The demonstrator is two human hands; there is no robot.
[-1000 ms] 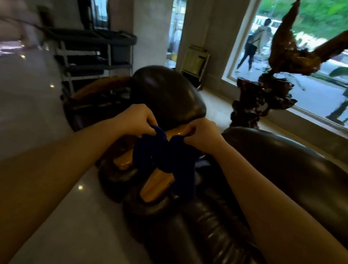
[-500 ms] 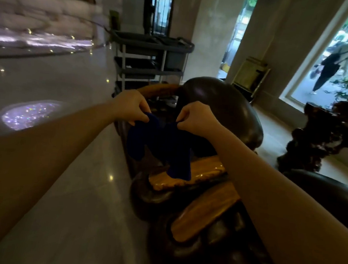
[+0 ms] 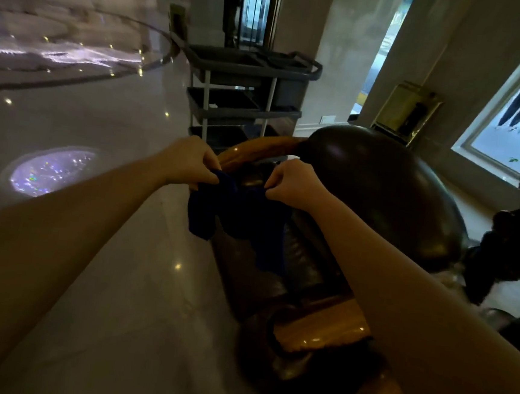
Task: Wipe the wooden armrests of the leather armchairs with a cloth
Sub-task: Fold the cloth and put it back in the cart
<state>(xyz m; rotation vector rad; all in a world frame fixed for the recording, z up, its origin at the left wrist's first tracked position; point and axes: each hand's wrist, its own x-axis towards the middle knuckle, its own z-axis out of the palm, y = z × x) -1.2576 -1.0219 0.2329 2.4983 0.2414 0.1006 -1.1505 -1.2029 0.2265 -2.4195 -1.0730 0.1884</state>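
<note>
A: Head view. We've got both hands up in front of us. Left hand point(image 3: 192, 162) has its fingers pinched closed on the top edge of the cloth point(image 3: 238, 213). Right hand point(image 3: 291, 184) is the same, fingers curled tight on the other top corner.

B: Cloth state?

A: Dark blue, stretched between the two hands and hanging bunched below them. It's in the air, and we can't tell whether its lower edge touches the chair.

B: Where are the armrests?

A: The near wooden armrest point(image 3: 319, 331) is low in the frame, under our right forearm, light brown and glossy. The far armrest point(image 3: 256, 148) curves just behind the hands, partly hidden by them. Neither one has the cloth on it.

B: Chair?

A: The leather armchair point(image 3: 379, 188) is dark brown, with its rounded back to the right of the hands. The seat area sits below the cloth in shadow, so detail is poor there.

B: Surroundings?

A: A grey service cart point(image 3: 246, 85) with three shelves stands behind the chair. The polished floor point(image 3: 91, 245) is on the left, with a bright patch of light on it. A dark carved stand point(image 3: 512, 250) is at the right edge, near the window point(image 3: 516, 125). A brass-coloured box point(image 3: 407, 112) leans at the wall behind the chair.
</note>
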